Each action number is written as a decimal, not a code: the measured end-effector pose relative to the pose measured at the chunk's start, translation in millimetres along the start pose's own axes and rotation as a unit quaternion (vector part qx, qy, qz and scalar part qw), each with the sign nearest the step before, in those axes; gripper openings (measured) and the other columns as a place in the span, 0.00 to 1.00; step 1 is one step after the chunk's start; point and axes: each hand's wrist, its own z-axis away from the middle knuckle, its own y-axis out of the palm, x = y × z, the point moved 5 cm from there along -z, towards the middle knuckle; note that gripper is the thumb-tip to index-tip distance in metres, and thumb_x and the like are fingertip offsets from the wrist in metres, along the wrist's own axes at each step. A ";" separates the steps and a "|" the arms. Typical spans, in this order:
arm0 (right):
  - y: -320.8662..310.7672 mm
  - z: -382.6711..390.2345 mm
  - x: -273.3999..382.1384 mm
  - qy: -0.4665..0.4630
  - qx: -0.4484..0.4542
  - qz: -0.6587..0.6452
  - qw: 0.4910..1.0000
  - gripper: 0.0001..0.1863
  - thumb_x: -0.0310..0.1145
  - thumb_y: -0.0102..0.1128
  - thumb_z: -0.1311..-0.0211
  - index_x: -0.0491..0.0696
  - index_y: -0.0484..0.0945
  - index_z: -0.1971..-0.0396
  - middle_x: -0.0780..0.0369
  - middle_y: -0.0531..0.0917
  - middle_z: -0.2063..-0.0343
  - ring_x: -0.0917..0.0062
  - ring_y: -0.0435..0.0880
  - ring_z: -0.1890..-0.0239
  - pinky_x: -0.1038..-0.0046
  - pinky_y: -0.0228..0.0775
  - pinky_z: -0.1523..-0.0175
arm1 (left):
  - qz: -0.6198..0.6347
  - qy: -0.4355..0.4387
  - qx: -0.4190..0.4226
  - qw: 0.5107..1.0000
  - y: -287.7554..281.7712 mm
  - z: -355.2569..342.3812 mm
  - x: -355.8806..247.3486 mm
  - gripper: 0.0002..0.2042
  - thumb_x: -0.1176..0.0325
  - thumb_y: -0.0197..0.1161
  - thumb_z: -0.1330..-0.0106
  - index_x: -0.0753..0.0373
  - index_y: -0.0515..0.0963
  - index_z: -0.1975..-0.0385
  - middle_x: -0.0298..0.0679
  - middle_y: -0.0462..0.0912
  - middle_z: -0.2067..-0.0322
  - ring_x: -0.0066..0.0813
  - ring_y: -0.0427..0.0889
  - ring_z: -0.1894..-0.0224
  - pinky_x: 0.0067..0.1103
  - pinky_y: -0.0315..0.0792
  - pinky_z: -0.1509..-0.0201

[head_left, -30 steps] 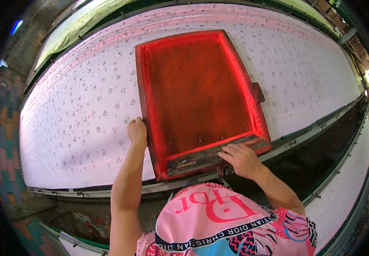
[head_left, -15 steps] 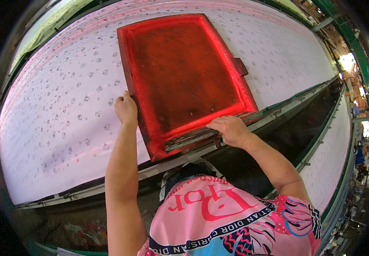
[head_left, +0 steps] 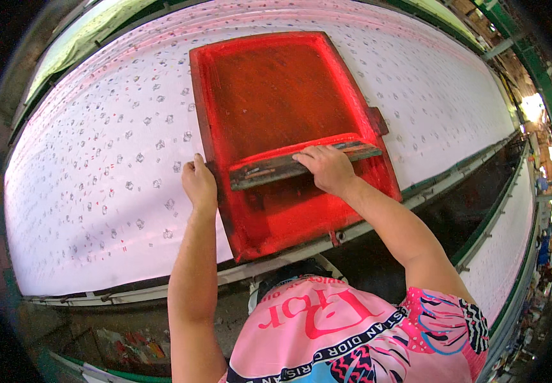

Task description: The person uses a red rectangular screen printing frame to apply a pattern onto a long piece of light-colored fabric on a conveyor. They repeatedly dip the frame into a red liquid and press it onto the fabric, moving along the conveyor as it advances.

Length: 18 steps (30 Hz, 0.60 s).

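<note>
A large screen-printing frame [head_left: 200, 96], coated in red ink, lies on a white cloth printed with small motifs [head_left: 97, 159]. My left hand [head_left: 199, 182] is closed at the frame's left side; its grip there is partly hidden. In my right hand [head_left: 328, 169] is a long, ink-stained squeegee [head_left: 263, 177], held by its top edge with the fingers over it. The squeegee stands across the mesh near the middle of the frame, tilted, its lower edge hidden. Red ink [head_left: 308, 142] is banked along its far side. Bright red covers the part nearer me.
A small block handle [head_left: 378, 121] sticks out from the frame's right side. Along the table's near edge runs a metal rail [head_left: 276, 258]. A dark gap [head_left: 442, 210] separates this table from another white-covered table [head_left: 496, 274] at right. A green beam [head_left: 538, 76] stands far right.
My right hand has pushed the squeegee from the frame's near end away from me to about its middle, leaving bright red behind it. My left hand stays at the frame's left side.
</note>
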 end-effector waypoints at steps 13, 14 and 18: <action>52.6 -225.2 -135.8 0.060 0.065 0.012 0.996 0.23 0.23 0.59 0.35 0.57 0.87 0.42 0.57 0.88 0.53 0.57 0.90 0.48 0.54 0.84 0.42 | 0.000 -0.030 -0.036 0.999 -5.9 10.2 -14.1 0.21 0.56 0.57 0.15 0.73 0.80 0.60 0.45 0.81 0.68 0.34 0.77 0.62 0.34 0.72 0.53; 54.5 -241.0 -142.8 0.058 0.066 0.015 0.996 0.22 0.23 0.60 0.33 0.56 0.87 0.42 0.57 0.88 0.52 0.57 0.91 0.47 0.54 0.85 0.41 | 0.000 -0.034 -0.046 0.998 -6.9 11.1 -15.9 0.21 0.57 0.57 0.15 0.73 0.80 0.60 0.45 0.81 0.68 0.35 0.77 0.62 0.34 0.72 0.53; 64.8 -294.1 -178.5 0.054 0.057 0.019 0.997 0.20 0.25 0.60 0.29 0.55 0.86 0.41 0.56 0.89 0.50 0.59 0.91 0.44 0.54 0.85 0.38 | -0.030 -0.033 -0.078 0.996 -8.1 11.8 -17.3 0.20 0.58 0.57 0.14 0.73 0.80 0.59 0.46 0.82 0.66 0.36 0.77 0.61 0.34 0.72 0.52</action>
